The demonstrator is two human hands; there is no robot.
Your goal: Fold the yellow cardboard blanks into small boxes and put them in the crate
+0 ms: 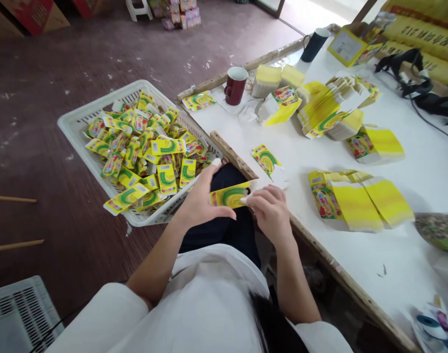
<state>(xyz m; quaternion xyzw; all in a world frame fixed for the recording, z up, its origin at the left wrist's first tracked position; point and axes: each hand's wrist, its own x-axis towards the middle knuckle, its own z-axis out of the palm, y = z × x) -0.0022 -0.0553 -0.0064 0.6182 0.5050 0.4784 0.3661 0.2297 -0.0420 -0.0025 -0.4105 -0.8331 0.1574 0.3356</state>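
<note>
A small yellow carton [229, 196] with a green swirl print is held above my lap, at the table's edge. Its right end is gripped by my right hand [271, 211], whose fingers are closed on it. At the carton's other end is my left hand [197, 198], with thumb and forefinger spread wide around it; whether the palm touches it I cannot tell. White coverings show on fingertips of both hands. To the left, a white plastic basket [98, 189] holds a heap of similar filled-looking cartons [167, 179]. A flat carton [266, 159] lies on the table just beyond my right hand.
On the white table [356, 264] are stacks of flat cartons [359, 198], more bundles [319, 105], a maroon mug [236, 86] and a dark mug [315, 44]. Black cabling [411, 78] lies far right. A grey crate [21, 314] stands on the floor at lower left.
</note>
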